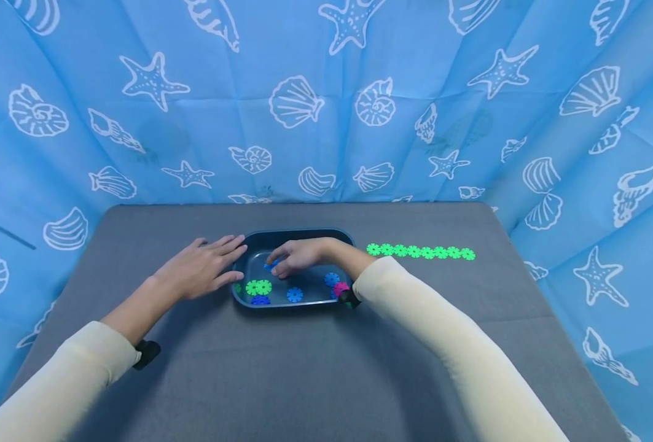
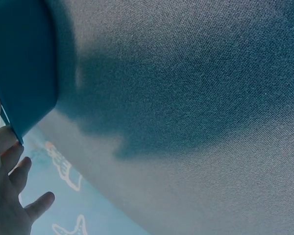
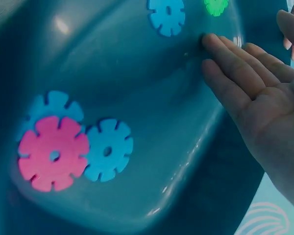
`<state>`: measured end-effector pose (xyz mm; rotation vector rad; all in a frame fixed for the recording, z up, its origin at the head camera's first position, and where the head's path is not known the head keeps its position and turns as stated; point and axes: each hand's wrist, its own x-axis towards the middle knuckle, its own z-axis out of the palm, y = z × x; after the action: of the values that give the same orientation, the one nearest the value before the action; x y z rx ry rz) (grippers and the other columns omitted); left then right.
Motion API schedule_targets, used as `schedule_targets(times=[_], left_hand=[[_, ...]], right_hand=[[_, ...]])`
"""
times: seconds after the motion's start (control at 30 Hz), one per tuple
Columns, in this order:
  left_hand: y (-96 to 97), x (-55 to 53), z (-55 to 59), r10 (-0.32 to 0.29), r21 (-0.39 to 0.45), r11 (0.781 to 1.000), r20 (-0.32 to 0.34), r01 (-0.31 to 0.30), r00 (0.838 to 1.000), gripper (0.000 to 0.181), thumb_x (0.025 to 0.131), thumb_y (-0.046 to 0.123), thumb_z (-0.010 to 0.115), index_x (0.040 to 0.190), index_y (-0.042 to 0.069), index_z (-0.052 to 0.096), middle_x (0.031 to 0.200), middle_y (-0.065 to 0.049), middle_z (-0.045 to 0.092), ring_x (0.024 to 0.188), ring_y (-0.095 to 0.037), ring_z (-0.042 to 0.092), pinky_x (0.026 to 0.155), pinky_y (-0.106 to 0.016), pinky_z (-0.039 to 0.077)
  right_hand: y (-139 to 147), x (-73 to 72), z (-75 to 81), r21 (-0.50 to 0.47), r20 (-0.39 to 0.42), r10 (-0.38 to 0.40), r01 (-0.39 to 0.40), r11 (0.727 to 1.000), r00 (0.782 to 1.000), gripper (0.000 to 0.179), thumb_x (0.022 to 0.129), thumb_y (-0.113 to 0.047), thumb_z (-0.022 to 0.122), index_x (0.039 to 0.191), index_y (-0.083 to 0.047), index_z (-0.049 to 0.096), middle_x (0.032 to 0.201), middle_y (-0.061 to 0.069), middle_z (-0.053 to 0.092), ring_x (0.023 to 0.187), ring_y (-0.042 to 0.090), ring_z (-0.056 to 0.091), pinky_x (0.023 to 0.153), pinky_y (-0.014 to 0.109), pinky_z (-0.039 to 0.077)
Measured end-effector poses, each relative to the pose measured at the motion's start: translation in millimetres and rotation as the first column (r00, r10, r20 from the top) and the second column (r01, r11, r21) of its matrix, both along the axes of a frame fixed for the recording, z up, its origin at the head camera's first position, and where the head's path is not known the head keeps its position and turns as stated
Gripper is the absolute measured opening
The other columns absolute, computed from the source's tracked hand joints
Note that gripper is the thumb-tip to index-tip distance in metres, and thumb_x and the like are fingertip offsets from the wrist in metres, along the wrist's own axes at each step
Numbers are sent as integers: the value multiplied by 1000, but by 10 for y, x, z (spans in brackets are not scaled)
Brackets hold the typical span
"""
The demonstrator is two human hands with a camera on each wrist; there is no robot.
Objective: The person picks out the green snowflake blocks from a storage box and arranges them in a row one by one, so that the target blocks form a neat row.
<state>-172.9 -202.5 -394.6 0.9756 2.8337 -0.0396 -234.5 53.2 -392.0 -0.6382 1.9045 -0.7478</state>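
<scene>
My left hand [image 1: 201, 270] is spread with straight fingers at the left rim of a dark blue-grey tray [image 1: 284, 306]; its fingertips touch that rim. Inside the tray, my right hand [image 1: 300, 253] reaches down to a blue notched plastic disc [image 1: 268, 266], partly hidden under its fingertips. In the right wrist view its fingers are extended, thumb and index apart. Lying in the tray are joined green notched discs [image 1: 252, 287], single blue discs [image 1: 295, 294], a darker blue one [image 1: 260, 300] and a pink disc [image 3: 41, 156] overlapping blue ones.
To the right of the tray, a row of several linked green discs [image 1: 427, 252] lies on the grey cloth-covered table [image 1: 304, 374]. A blue curtain [image 1: 326, 147] with white shell and starfish prints hangs behind the table.
</scene>
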Motion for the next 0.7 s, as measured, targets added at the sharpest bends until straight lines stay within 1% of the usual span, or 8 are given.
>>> schedule_targets(times=[0.2, 0.3, 0.4, 0.5, 0.7], left_hand=[[-4, -4, 6, -2, 2, 1000, 9, 2, 1000, 68, 102, 50, 51, 152, 6, 40, 160, -16, 32, 146, -36, 31, 108, -68, 30], [-8, -6, 9, -7, 11, 1000, 11, 7, 1000, 68, 102, 49, 51, 152, 6, 40, 159, -16, 32, 146, -36, 31, 108, -68, 30], [-18, -11, 4, -13, 23, 1000, 13, 12, 1000, 68, 101, 49, 52, 152, 6, 40, 159, -16, 32, 146, -36, 31, 108, -68, 30], [-31, -13, -5, -16, 30, 999, 19, 15, 1000, 67, 101, 49, 52, 152, 6, 40, 159, -16, 32, 146, -36, 31, 108, -68, 29], [-38, -11, -12, -21, 27, 999, 11, 21, 1000, 66, 102, 48, 51, 152, 6, 40, 160, -15, 32, 146, -35, 31, 107, -68, 30]], right_hand=[[-89, -2, 5, -5, 49, 25, -25, 1000, 998, 54, 105, -25, 52, 153, -6, 37, 138, 10, 60, 130, 19, 54, 110, 36, 40], [-135, 10, 2, -7, 49, 47, -47, 999, 998, 54, 105, -24, 51, 154, -8, 36, 139, 10, 59, 132, 20, 53, 110, 35, 40], [-179, 25, 2, -5, 31, 79, -79, 997, 996, 54, 104, -24, 52, 154, -9, 36, 141, 9, 57, 134, 20, 51, 110, 35, 40], [-222, 39, 2, -12, 34, 103, -102, 995, 994, 55, 104, -22, 54, 154, -8, 35, 143, 8, 55, 136, 21, 48, 110, 36, 40], [-284, 69, 11, -16, 55, 100, -99, 995, 993, 54, 103, -18, 54, 153, -8, 36, 143, 7, 56, 135, 20, 49, 110, 36, 40]])
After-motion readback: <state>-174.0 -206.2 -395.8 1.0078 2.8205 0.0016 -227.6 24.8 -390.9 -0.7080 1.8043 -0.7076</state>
